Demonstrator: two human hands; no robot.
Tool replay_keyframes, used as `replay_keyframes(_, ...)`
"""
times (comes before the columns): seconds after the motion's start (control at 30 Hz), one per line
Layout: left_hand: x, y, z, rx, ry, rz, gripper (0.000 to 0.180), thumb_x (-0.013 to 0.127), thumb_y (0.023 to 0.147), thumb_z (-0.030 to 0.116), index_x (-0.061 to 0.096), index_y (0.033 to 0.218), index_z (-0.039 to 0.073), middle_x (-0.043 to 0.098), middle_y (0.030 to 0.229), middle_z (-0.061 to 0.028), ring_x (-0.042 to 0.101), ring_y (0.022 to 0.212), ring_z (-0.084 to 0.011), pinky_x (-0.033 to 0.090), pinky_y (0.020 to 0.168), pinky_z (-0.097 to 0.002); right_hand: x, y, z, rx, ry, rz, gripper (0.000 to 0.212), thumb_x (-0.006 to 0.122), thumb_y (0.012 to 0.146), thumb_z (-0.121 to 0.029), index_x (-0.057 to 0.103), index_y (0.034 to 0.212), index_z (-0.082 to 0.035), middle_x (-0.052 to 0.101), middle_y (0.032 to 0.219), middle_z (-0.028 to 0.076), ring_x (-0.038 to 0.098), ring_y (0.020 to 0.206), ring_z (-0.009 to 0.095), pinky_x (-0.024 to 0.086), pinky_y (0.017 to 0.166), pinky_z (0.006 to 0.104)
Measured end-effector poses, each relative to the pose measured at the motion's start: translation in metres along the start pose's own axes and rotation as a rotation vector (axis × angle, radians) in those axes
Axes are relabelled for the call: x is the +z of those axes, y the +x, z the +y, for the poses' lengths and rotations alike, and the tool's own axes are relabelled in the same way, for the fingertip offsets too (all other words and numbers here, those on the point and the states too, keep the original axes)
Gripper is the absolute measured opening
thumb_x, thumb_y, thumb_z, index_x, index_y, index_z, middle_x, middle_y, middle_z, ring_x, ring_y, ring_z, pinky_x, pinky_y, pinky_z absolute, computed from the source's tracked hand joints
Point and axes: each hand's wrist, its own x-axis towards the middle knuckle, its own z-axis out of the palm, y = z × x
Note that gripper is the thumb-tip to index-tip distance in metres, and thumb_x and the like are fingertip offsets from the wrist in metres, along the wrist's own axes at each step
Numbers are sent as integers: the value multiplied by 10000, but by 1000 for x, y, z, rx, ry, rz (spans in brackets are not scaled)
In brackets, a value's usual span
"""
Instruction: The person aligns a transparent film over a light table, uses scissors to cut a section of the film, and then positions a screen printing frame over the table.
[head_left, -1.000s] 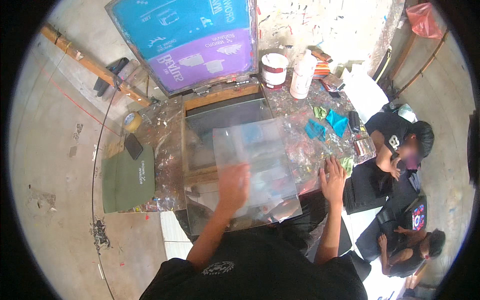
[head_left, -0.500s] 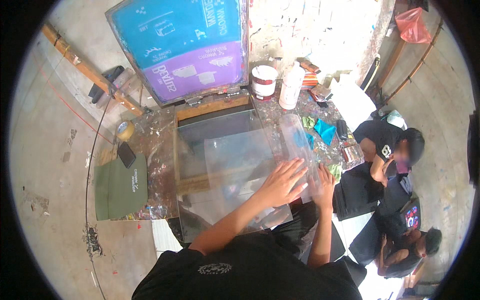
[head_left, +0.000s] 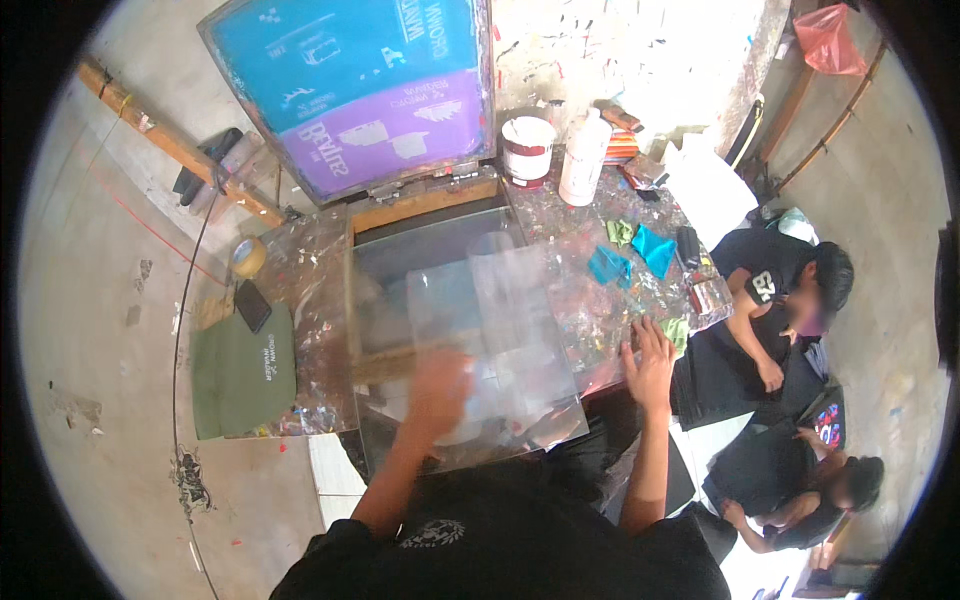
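A glass pane (head_left: pixel 385 275) lies over a wooden frame (head_left: pixel 440 210) on the paint-spattered table. On the glass rests a translucent plastic sheet (head_left: pixel 437 295). A second clear plastic piece (head_left: pixel 512 285), blurred by motion, lies over its right part. My left hand (head_left: pixel 440 395) is smeared over the near half of the glass, beside the plastic; its fingers cannot be made out. My right hand (head_left: pixel 650 362) sits on the table's near right edge with fingers stretched and apart, holding nothing, close to a green cloth scrap (head_left: pixel 676 338).
Behind the glass a screen-printing screen (head_left: pixel 360 100), blue and purple, stands raised on clamps. A paint tub (head_left: pixel 528 160), white bottle (head_left: pixel 585 165) and teal cloth (head_left: pixel 654 250) stand or lie at back right. A phone (head_left: pixel 253 305) and green fabric (head_left: pixel 240 370) lie left. Two people (head_left: pixel 770 300) sit right.
The clear plastic piece has moved left from the table onto the glass. My left hand has swept left with blur. My right hand has let go of the plastic and rests on the table edge.
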Motion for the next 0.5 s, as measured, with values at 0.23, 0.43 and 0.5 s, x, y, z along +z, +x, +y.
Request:
replay_keyframes(0.23, -32, -48, -40, -203, -90, 106, 355, 427, 977, 223, 665, 1149, 24, 638, 1245, -187, 558, 1184, -405, 386, 1074, -494, -4, 1, -2, 25, 3, 2, 460, 599, 953, -290, 581, 1350, -57, 519, 1465, 156, 428, 1386, 335, 271, 1157, 485)
replay_keyframes(0.43, -14, -49, -47, -150, -70, 127, 411, 371, 1009, 246, 655, 1209, 25, 605, 1325, -186, 522, 1244, -406, 352, 1102, -507, -1, 1, 1, -5, 9, 14, 462, 586, 967, -299, 571, 1354, -48, 517, 1464, 165, 424, 1388, 341, 268, 1158, 490)
replay_keyframes(0.5, -8, -47, -51, -148, -113, 147, 415, 373, 1009, 249, 652, 1212, 20, 599, 1336, -184, 520, 1244, -411, 351, 1102, -509, 0, 1, 3, -5, 9, 16, 463, 588, 967, -299, 570, 1354, -47, 518, 1463, 164, 425, 1387, 340, 269, 1159, 489)
